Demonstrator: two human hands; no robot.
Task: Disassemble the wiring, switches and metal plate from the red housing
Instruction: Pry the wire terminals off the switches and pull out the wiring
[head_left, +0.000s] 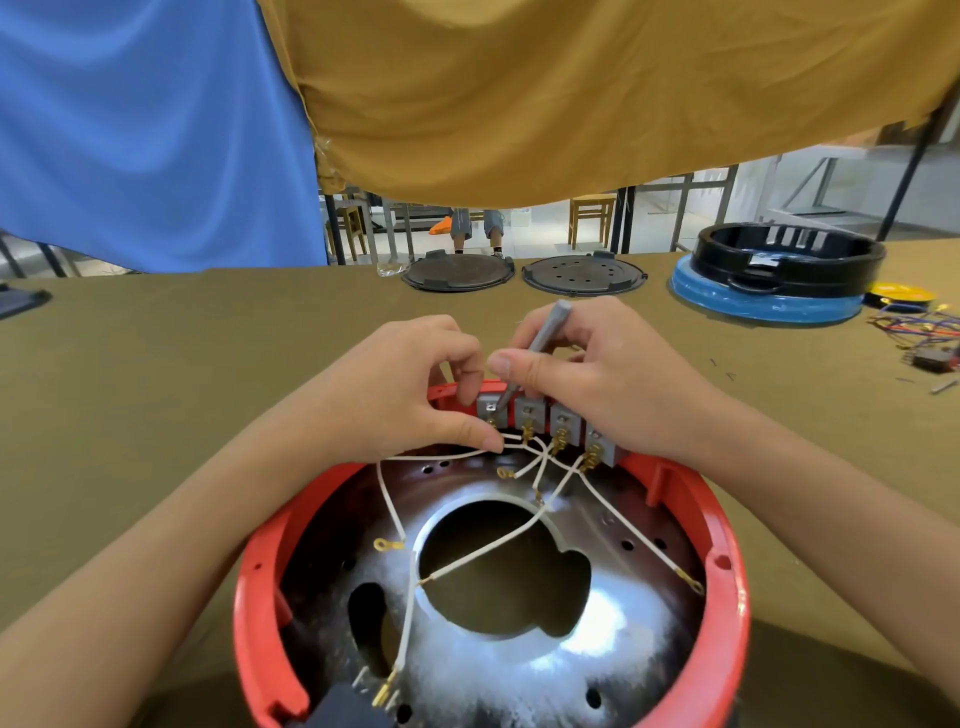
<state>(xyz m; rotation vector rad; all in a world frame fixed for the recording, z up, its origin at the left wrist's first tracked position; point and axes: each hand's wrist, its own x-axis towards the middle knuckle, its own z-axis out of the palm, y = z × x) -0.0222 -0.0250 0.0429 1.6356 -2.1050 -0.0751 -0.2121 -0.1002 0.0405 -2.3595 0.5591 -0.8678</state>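
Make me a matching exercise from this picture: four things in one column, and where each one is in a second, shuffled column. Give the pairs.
Things:
1. screwdriver
2. white wire
3. black ring
4. metal plate

Places:
A. stacked on a blue base at the table's far right
B. inside the red housing
C. gripped in the right hand, tip at the leftmost switch
D. pinched by the left hand near the switches

Pairs: 1-C, 2-D, 3-A, 4-B

White wires (470, 558) crisscross housing (727, 566) opening; both hands crowd switches (545, 423).
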